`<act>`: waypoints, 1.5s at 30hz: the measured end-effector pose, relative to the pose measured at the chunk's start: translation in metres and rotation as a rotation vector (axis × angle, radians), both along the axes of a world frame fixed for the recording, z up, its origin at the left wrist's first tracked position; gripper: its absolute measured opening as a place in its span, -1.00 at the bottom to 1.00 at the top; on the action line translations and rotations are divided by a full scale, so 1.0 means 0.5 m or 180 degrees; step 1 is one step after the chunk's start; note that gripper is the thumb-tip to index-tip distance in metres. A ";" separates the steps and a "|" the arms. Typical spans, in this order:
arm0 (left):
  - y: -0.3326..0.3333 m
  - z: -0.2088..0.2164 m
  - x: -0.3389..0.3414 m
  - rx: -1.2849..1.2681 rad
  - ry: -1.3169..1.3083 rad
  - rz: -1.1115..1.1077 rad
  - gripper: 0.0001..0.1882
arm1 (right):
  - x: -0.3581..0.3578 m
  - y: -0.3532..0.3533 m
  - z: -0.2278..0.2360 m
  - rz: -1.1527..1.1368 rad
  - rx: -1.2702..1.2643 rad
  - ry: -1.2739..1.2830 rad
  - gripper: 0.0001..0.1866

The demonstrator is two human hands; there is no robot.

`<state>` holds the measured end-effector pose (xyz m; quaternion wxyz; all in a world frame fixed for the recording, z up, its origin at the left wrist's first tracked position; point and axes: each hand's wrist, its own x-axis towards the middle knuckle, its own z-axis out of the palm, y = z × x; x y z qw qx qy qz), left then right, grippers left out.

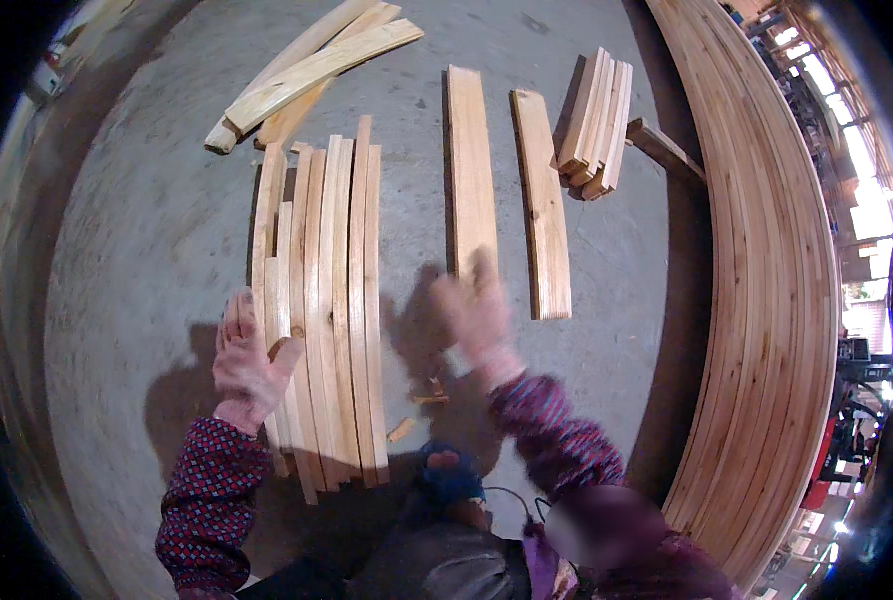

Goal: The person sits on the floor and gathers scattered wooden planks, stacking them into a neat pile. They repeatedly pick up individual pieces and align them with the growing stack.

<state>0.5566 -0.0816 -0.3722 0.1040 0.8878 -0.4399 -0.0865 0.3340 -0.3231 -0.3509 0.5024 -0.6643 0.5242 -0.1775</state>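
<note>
A row of long, narrow wooden strips (336,310) lies side by side on the floor in front of me. My left hand (250,355) is at the left edge of this row, fingers stretched out and thumb apart, resting on or just over the outer strips. To the right, a single flat wooden board (472,170) points away from me. Over its near end is my right hand (481,320), blurred, its fingers apart. Whether it touches the board I cannot tell. A second, shorter board (543,210) lies to the right of that hand.
Several longer planks (316,75) lie crossed at the far left. A small stack of grooved pieces (596,125) sits at the far right, near a wooden bar (666,150). A large stack of long strips (766,300) runs along the right side. Wood scraps (401,430) lie on the concrete floor (156,220).
</note>
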 end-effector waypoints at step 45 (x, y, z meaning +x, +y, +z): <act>-0.402 0.129 -0.357 -0.0367 0.4425 0.0164 0.13 | -0.265 -0.026 0.070 -0.0478 0.1130 -0.1170 -0.14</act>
